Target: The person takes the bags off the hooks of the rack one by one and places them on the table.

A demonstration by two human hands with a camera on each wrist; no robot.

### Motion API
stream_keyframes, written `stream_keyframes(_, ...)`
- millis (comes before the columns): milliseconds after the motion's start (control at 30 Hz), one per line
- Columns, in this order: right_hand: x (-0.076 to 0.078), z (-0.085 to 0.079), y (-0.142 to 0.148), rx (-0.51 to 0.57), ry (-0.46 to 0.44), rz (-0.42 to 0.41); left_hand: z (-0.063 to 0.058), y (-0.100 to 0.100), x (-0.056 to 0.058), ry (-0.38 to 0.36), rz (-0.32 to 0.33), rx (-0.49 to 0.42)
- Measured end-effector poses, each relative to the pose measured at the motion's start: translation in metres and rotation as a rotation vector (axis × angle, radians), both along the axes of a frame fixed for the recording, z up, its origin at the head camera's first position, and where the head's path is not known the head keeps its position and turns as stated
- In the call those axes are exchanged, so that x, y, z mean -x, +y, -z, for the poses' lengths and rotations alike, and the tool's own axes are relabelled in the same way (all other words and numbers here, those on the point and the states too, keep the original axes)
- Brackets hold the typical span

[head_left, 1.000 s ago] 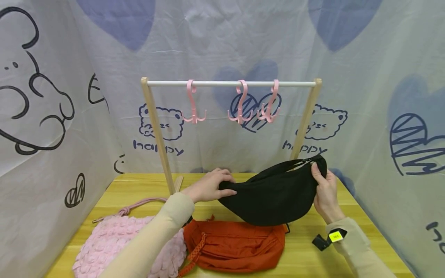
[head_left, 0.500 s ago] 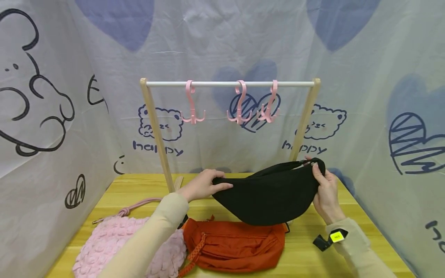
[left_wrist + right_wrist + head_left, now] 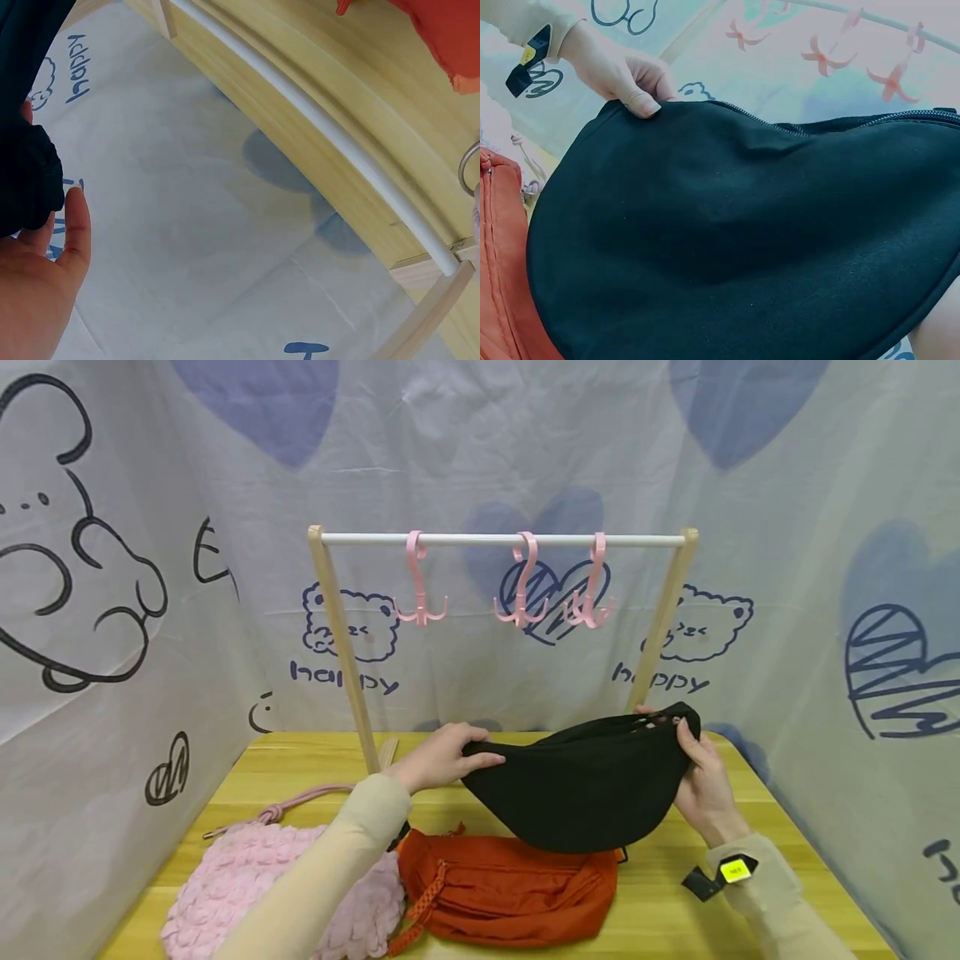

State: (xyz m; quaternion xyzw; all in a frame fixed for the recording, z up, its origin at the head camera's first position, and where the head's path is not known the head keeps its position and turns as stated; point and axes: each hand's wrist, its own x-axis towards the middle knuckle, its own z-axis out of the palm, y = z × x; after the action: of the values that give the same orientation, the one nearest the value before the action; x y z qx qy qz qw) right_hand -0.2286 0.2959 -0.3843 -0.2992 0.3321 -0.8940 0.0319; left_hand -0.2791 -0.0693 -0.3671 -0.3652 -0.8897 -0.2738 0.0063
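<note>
A black crescent-shaped zippered bag [image 3: 577, 793] is held up by both hands in the head view, overlapping the orange bag below. My left hand [image 3: 442, 758] pinches its left corner, thumb in front. At the opposite end my right hand [image 3: 705, 781] grips the upper corner, thumb near the zipper and fingertips showing behind the top edge. The right wrist view shows the zipper [image 3: 761, 118] along the top of the bag, with the left hand [image 3: 619, 75] on the far corner. In the left wrist view, the left hand [image 3: 45, 277] holds bunched black fabric [image 3: 30, 180].
Behind the bag stands a wooden rack with a white rail [image 3: 472, 539]. Three pink hooks [image 3: 421, 585] hang from it. An orange bag [image 3: 510, 893] and a pink puffy bag [image 3: 247, 868] with a knotted strap lie on the wooden table [image 3: 300, 760]. Printed cloth surrounds the table.
My left hand has shifted slightly left, drawing the bag's top edge straighter. My right fingers now show behind the top edge, and the gap by the zipper end looks narrower.
</note>
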Motion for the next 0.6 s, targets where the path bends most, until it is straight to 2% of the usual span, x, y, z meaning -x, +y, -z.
stream_keyframes(133,-0.0011,-0.0002,0.0012,0.025,-0.038,0.006,0.0009,0.0025,0.0004,0.01,0.002,0.02)
stream_keyframes(300,-0.0015,-0.0002,0.0029,0.05,-0.042,0.006,0.0032,0.0036,0.0003,-0.003,-0.003,0.008)
stream_keyframes(433,-0.0018,-0.0008,0.0042,0.042,-0.051,0.072,0.0051,0.0033,-0.001,-0.046,-0.01,-0.006)
stream_keyframes(600,-0.0028,-0.0009,0.007,0.038,-0.106,0.154,0.007,0.0057,-0.0032,-0.078,-0.012,-0.032)
